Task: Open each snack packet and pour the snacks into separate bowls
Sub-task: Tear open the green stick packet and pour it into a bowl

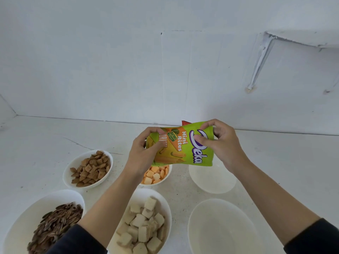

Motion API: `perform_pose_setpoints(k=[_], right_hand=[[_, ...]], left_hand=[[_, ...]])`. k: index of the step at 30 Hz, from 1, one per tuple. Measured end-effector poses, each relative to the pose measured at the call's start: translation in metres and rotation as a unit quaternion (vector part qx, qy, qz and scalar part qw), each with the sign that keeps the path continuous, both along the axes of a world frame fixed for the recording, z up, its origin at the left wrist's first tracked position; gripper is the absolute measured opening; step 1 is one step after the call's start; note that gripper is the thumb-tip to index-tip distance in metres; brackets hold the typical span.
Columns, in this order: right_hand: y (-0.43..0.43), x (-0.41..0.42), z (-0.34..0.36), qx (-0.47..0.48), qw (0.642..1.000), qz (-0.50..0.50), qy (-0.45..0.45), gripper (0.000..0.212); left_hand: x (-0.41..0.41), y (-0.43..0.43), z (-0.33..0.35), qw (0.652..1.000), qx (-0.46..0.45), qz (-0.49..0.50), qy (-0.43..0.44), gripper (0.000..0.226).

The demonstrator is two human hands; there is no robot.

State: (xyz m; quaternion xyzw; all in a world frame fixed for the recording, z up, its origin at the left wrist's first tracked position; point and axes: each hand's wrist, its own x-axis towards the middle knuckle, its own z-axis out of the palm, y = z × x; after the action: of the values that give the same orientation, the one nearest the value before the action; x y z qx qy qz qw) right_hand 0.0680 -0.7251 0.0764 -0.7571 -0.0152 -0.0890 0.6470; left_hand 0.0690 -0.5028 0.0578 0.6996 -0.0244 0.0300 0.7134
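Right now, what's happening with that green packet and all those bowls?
A person is holding a green Deka Mini Bites packet in the air with both hands. The left hand grips one end and the right hand pinches the other. I cannot tell if it is torn open yet. Four bowls below hold snacks: brown squares, orange cubes, sunflower seeds and pale cubes. The far empty bowl and the near empty bowl sit on the right.

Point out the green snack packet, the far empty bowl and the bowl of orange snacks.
green snack packet [185, 145], head view, middle of printed front.
far empty bowl [212, 180], head view, bare inside.
bowl of orange snacks [165, 179], head view, near right rim.
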Motion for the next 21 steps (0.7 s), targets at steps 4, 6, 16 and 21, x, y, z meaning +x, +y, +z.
perform_pose_setpoints(k=[4, 6, 16, 21], right_hand=[[-0.017, -0.001, 0.0, 0.028, 0.999, 0.02, 0.036, 0.026], [-0.021, -0.001, -0.002, 0.03, 0.998, 0.026, 0.046, 0.026], [-0.03, -0.008, -0.01, 0.003, 0.998, 0.047, 0.046, 0.028], [-0.031, -0.014, -0.007, 0.007, 0.997, 0.057, 0.042, 0.03]], left_hand=[[0.001, -0.009, 0.004, 0.999, 0.033, 0.003, 0.002, 0.022], [0.0, -0.013, 0.005, 0.999, 0.043, 0.008, -0.002, 0.024], [-0.011, -0.026, -0.003, 0.998, 0.05, 0.041, 0.02, 0.027], [-0.014, -0.023, 0.002, 0.998, 0.05, 0.032, 0.015, 0.028]])
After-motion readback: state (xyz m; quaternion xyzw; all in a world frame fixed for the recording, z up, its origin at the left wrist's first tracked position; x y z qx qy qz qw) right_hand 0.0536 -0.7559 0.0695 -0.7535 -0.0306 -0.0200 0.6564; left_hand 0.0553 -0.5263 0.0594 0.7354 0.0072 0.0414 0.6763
